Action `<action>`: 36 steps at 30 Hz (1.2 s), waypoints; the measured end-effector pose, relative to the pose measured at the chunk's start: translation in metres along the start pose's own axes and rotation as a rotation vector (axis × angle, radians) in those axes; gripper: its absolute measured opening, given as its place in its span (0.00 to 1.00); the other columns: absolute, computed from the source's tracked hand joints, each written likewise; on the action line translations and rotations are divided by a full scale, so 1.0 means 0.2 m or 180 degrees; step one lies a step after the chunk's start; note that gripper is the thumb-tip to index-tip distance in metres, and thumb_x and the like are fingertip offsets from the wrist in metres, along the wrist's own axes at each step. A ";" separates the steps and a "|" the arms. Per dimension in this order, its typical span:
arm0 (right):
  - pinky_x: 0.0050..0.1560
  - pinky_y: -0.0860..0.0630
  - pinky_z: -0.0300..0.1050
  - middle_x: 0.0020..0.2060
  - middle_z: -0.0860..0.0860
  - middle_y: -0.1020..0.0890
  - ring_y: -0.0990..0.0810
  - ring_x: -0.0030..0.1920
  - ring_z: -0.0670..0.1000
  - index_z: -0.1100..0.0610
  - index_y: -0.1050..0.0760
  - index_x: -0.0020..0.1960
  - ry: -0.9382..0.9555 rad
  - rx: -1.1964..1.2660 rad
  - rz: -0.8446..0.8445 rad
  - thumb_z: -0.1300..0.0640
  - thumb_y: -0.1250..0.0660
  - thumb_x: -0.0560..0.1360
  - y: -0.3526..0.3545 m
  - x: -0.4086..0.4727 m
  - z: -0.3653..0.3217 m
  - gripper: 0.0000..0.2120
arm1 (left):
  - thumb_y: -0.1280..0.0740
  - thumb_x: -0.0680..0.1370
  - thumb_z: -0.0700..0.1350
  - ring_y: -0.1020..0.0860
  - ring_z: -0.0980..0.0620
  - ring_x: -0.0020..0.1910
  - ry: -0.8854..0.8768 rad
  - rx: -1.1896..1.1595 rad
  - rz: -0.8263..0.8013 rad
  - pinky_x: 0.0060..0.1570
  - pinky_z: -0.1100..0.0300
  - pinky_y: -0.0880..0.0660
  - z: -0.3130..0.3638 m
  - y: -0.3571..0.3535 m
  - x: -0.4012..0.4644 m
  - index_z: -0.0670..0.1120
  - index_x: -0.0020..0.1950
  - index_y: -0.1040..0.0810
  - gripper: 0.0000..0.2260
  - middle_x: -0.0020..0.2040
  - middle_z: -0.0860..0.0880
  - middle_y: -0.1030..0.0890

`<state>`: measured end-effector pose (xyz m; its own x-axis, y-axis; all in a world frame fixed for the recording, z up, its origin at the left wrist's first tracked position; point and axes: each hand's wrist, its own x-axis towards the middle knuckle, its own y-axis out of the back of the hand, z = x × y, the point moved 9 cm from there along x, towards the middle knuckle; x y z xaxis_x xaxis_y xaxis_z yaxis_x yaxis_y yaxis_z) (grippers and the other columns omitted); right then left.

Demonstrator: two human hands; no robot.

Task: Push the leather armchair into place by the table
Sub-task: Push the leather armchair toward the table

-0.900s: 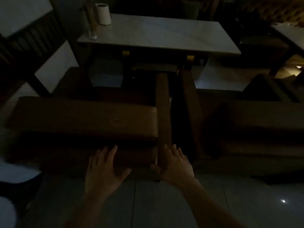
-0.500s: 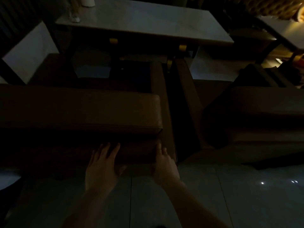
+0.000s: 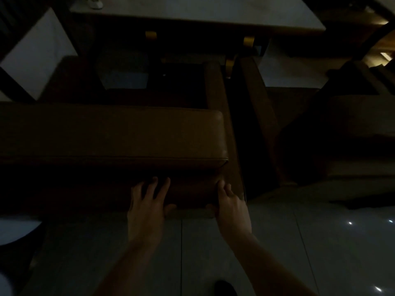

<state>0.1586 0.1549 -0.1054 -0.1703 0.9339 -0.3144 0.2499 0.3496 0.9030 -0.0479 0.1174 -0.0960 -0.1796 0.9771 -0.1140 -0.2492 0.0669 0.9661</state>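
The room is very dim. A brown leather armchair (image 3: 111,135) stands in front of me, its backrest toward me and its seat facing the pale marble-topped table (image 3: 192,16). My left hand (image 3: 147,206) lies flat against the chair's back panel, fingers spread. At the same panel's right corner is my right hand (image 3: 232,206), pressed flat with the fingers pointing up. Neither hand holds anything. The chair's right armrest (image 3: 215,86) reaches nearly to the table's edge.
A second brown armchair (image 3: 352,133) stands close on the right, with a narrow dark gap between the two. Gold-capped table legs (image 3: 248,41) show under the tabletop. A small white object (image 3: 95,3) sits on the table's left end. Grey floor tiles (image 3: 213,253) lie under me.
Both hands have moved forward from open air onto the chair's back panel. The view has tilted down and closed in, so the chair and table sit nearer to me.
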 end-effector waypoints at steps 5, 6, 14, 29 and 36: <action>0.60 0.22 0.51 0.75 0.59 0.34 0.22 0.63 0.57 0.57 0.49 0.80 0.0061 0.0001 0.0074 0.47 0.36 0.81 0.00 0.00 0.00 0.35 | 0.33 0.76 0.58 0.46 0.41 0.75 -0.0007 0.0001 0.0037 0.55 0.42 0.24 0.00 -0.03 0.01 0.57 0.78 0.41 0.32 0.77 0.50 0.38; 0.61 0.23 0.51 0.75 0.59 0.34 0.22 0.63 0.57 0.57 0.49 0.80 0.0038 0.0008 0.0137 0.47 0.36 0.81 0.01 0.00 0.00 0.35 | 0.34 0.77 0.59 0.46 0.41 0.75 0.0001 -0.0018 0.0071 0.57 0.43 0.25 0.01 -0.02 0.01 0.57 0.78 0.41 0.32 0.77 0.50 0.39; 0.75 0.39 0.61 0.81 0.57 0.57 0.54 0.80 0.61 0.46 0.58 0.81 0.0161 -0.0063 0.0119 0.39 0.35 0.77 -0.01 -0.22 -0.12 0.43 | 0.34 0.75 0.63 0.40 0.44 0.74 -0.0299 -0.0010 0.0219 0.72 0.44 0.38 0.11 0.16 -0.15 0.54 0.77 0.39 0.33 0.76 0.49 0.35; 0.79 0.48 0.61 0.81 0.56 0.55 0.55 0.81 0.58 0.44 0.62 0.80 -0.0246 -0.0052 0.0528 0.26 0.42 0.73 0.66 -0.54 0.68 0.48 | 0.43 0.75 0.70 0.47 0.46 0.78 -0.0906 -0.0322 0.0080 0.76 0.48 0.49 1.00 0.29 -0.33 0.56 0.79 0.47 0.38 0.80 0.48 0.43; 0.79 0.47 0.59 0.81 0.55 0.54 0.54 0.81 0.57 0.44 0.61 0.81 -0.0468 0.0035 0.0626 0.27 0.40 0.73 0.99 -0.64 1.59 0.48 | 0.44 0.72 0.75 0.51 0.48 0.78 -0.0945 -0.0358 -0.0161 0.76 0.48 0.51 1.83 0.06 -0.31 0.59 0.79 0.52 0.41 0.81 0.51 0.49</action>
<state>0.5334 0.1289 0.0207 0.0230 0.9847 -0.1727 0.2752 0.1599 0.9480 0.3088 0.1322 0.0079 0.1170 0.9905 -0.0728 -0.3574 0.1103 0.9274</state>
